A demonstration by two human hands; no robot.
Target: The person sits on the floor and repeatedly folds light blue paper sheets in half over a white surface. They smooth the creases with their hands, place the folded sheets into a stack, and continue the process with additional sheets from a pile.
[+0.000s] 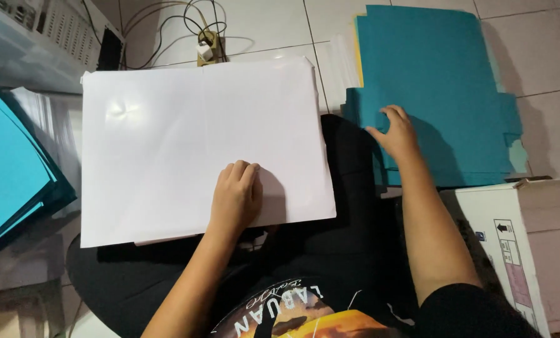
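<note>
The white sheet, large and a little glossy, lies flat over the person's lap and covers most of the left half of the head view; its far edge reaches toward the tiled floor. The left hand rests on the sheet near its near right corner, palm down, fingers curled loosely under and pressing on the paper, not grasping anything. The right hand is on the stack of teal sheets that lies on the floor to the right of the white sheet; its fingertips are bent and touch the left edge of the top teal sheet, and whether they pinch it cannot be told. A yellow sheet shows at the left edge of this stack. Another pile of teal paper lies at the left border. A cardboard box stands near the right forearm. A power strip with cables lies on the floor beyond the far edge of the white sheet.
</note>
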